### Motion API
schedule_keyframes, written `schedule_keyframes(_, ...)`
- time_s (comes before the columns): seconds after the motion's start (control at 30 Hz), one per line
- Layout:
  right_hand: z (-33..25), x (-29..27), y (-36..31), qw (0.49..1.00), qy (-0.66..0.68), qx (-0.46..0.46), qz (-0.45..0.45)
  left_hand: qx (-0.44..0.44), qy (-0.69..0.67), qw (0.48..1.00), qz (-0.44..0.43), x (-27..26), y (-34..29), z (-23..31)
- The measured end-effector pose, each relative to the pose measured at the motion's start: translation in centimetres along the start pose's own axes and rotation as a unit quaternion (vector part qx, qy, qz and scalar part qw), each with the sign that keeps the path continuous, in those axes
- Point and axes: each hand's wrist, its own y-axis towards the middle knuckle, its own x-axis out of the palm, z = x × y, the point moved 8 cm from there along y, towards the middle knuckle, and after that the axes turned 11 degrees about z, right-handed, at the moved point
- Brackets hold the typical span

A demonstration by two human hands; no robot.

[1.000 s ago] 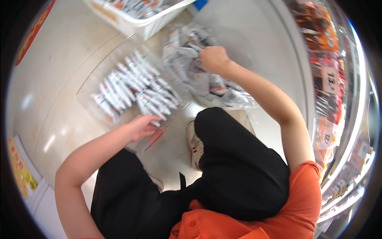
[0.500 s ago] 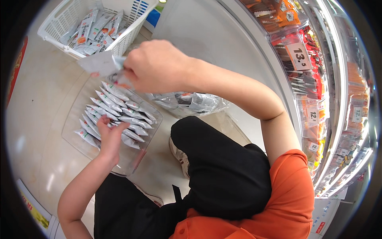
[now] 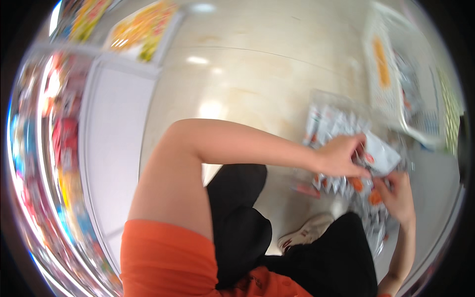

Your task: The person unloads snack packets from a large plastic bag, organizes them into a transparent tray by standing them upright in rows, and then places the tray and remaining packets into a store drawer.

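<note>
My left hand (image 3: 341,157) reaches across to the right and pinches a white snack packet (image 3: 382,154) with a red mark above a clear tray (image 3: 321,101). The tray holds several silver-and-orange packets (image 3: 341,185) in rows. My right hand (image 3: 398,198) comes in from the lower right. It sits just below the held packet with its fingertips on the packets in the tray. Motion blur hides whether it grips one.
A white plastic basket (image 3: 396,94) with more packets stands on the pale floor at the right. A store shelf (image 3: 59,138) full of colourful goods curves down the left side. My black trousers (image 3: 237,222) and a light shoe (image 3: 309,232) are below the tray.
The view has swung round, so the tray and basket now lie at the right. The raised packet has come down to the tray, and both hands now meet there.
</note>
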Motion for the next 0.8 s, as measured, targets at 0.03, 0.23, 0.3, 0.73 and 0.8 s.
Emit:
schedule_keyframes(0.03,-0.6,0.2,1.0,0.999,-0.006,-0.034,0.006,-0.004,0.012,1.0,0.019,-1.3,-0.5,0.0)
schedule_keyframes(0.23,1.9,4.2,5.2,0.994,0.105,0.033,0.006,-0.021,0.053,0.985,0.165,-6.6,-4.3,1.4)
schedule_keyframes(0.3,1.6,7.6,8.5,0.972,0.217,0.026,-0.08,-0.018,0.075,0.967,0.244,-9.4,-5.2,1.2)
schedule_keyframes(0.73,0.4,1.4,1.4,0.96,0.223,-0.135,-0.1,-0.203,0.121,0.907,0.349,-1.6,-9.1,0.9)
schedule_keyframes(0.8,5.7,-2.1,-0.1,0.965,0.23,-0.108,-0.066,-0.193,0.074,0.912,0.355,1.7,-7.2,-0.3)
